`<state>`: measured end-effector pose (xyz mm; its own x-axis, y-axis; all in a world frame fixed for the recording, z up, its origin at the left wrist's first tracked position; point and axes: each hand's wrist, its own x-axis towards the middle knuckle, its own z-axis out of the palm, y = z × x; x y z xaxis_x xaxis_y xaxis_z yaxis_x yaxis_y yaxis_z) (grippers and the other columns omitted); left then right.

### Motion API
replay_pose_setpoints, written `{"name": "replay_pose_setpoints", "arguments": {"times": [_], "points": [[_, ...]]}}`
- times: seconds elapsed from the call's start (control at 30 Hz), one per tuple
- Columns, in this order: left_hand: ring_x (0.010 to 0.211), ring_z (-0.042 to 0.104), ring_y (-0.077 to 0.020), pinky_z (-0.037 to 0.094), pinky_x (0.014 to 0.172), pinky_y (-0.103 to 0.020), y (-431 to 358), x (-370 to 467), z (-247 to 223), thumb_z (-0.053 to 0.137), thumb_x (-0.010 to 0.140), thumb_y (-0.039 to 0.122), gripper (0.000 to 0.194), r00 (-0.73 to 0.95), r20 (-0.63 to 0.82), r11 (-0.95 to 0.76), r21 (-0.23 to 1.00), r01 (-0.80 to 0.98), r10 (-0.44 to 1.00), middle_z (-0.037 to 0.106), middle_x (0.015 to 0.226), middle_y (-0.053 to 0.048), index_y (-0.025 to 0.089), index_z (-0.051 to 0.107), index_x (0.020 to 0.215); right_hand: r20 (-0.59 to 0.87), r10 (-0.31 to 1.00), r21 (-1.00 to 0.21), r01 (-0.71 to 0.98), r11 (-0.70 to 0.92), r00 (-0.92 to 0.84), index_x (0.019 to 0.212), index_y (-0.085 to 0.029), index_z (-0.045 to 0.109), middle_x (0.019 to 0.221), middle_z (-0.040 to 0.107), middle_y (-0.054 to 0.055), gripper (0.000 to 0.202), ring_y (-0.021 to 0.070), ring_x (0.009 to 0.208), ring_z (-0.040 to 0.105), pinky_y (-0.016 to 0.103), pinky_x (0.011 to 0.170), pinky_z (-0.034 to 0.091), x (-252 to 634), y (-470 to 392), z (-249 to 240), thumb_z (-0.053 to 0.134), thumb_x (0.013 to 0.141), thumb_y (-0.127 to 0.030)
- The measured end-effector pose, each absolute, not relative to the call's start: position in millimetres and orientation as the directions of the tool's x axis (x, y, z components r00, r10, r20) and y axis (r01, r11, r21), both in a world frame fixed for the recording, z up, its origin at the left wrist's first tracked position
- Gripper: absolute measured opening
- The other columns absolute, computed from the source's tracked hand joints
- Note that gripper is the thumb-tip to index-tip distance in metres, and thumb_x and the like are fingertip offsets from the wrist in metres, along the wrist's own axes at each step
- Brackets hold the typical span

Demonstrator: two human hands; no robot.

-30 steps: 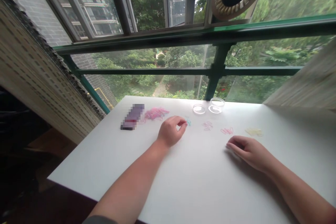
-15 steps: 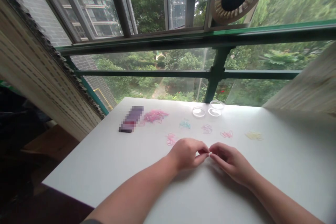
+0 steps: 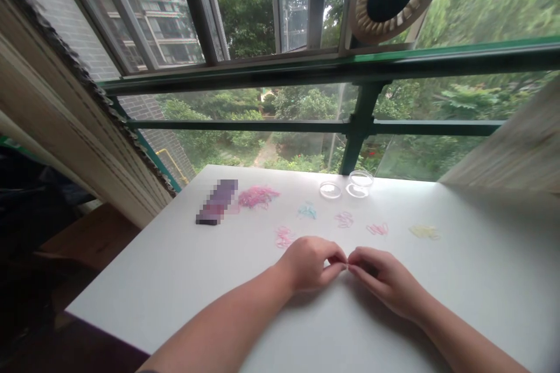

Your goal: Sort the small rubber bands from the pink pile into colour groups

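Above the white table (image 3: 175,285), my left hand (image 3: 312,262) and my right hand (image 3: 385,277) meet at their fingertips. Both are closed in a pinch, and what lies between the fingertips is too small to make out. Just beyond my left hand is a small group of pink loops (image 3: 284,237). Farther back lie blue loops (image 3: 307,211), pale purple loops (image 3: 344,220) and pink-red loops (image 3: 377,229). Pale yellow loops (image 3: 424,232) are to the right. A larger pink and mixed heap (image 3: 258,197) sits at the back left.
Two clear round dishes (image 3: 330,189) (image 3: 359,185) stand near the table's back edge, the right one with a clear lid leaning on it. A blurred dark purple oblong (image 3: 217,203) lies at the back left. Behind are a green railing (image 3: 245,126) and windows; a curtain hangs left.
The view has shifted slightly, so the table and hands appear a little lower. My hands remain pinched together at the fingertips.
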<state>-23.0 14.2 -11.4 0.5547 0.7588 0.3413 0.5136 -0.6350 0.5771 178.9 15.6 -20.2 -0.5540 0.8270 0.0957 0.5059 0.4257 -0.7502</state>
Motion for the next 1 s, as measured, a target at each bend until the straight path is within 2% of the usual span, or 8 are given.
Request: {"name": "replay_pose_setpoints", "arguments": {"times": [0.47, 1.0], "points": [[0.074, 0.060, -0.0134, 0.044, 0.070, -0.024, 14.1, -22.2, -6.5, 0.053, 0.081, 0.027, 0.013, 0.574, 0.225, -0.586, 0.565, 0.582, 0.787, 0.068, 0.082, 0.000, 0.020, 0.062, 0.087, 0.110, 0.821, -0.742, 0.504, 0.443, -0.560, 0.076, -0.018, 0.055, 0.067, 0.056, 0.000, 0.018, 0.0129, 0.062, 0.048, 0.025, 0.060, 0.039, 182.0, 14.0, -16.0, 0.045, 0.087, -0.028], [0.075, 0.061, -0.0115, 0.044, 0.074, -0.023, 13.8, -22.9, -5.0, 0.056, 0.078, 0.024, 0.014, 0.596, 0.258, -0.604, 0.619, 0.502, 0.760, 0.066, 0.085, -0.001, 0.018, 0.061, 0.090, 0.131, 0.819, -0.775, 0.458, 0.436, -0.558, 0.077, -0.017, 0.055, 0.066, 0.054, 0.000, 0.015, 0.0114, 0.060, 0.046, 0.024, 0.058, 0.038, 185.0, 14.7, -17.5, 0.047, 0.086, -0.025]]}}
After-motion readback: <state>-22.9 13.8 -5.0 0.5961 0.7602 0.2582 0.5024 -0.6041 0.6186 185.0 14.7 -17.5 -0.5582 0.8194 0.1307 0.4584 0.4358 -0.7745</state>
